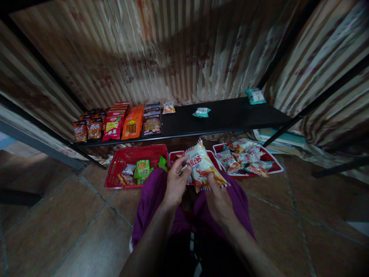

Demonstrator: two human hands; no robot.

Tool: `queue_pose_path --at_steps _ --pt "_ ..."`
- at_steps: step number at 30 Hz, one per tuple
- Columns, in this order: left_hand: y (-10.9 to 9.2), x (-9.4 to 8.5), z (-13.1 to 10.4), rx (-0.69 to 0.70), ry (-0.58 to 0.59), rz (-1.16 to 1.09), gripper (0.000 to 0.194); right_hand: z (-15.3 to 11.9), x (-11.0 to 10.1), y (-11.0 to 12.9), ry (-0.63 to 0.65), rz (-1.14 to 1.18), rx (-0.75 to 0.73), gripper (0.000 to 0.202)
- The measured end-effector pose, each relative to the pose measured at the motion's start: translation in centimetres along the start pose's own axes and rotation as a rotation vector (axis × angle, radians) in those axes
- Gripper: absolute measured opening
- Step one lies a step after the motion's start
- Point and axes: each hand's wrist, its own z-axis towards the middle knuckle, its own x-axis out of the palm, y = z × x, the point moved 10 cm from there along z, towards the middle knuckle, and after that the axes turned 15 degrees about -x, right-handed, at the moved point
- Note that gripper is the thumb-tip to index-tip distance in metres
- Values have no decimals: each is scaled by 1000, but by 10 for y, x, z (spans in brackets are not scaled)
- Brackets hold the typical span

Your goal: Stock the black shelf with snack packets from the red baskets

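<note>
Above my knees I hold a puffy white snack bag (201,163) with striped ends, a shrimp picture and red lettering. My right hand (220,198) grips its lower right side, thumb on the front. At the left edge of the bag is my left hand (176,182), its fingertips and thumb bent against the side; the contact is partly hidden. Below the bag, the middle red basket (212,157) is largely covered by the bag and my hands. Similar white snack bags (246,156) fill the right basket (278,163).
On the black low shelf (178,125), orange, red and dark snack packs (132,122) stand in rows at left. A small white pack (168,108) and two teal packs (255,95) sit further right. The left red basket (111,173) holds green packs (142,169). Metal posts frame the shelf.
</note>
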Motion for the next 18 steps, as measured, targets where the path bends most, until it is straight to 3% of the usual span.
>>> queue_pose_path --at_steps 4,7,10,18 --pt "-1 0 -2 11 14 -108 44 -6 10 -13 -72 254 177 47" --pt "-2 -3 -1 33 9 -172 50 -10 15 -20 -80 322 252 44" --pt "-1 -12 3 12 -46 -205 50 -11 11 -19 -111 300 228 43" --pt "6 -33 10 -52 -153 -266 47 -19 15 -23 -18 166 261 34"
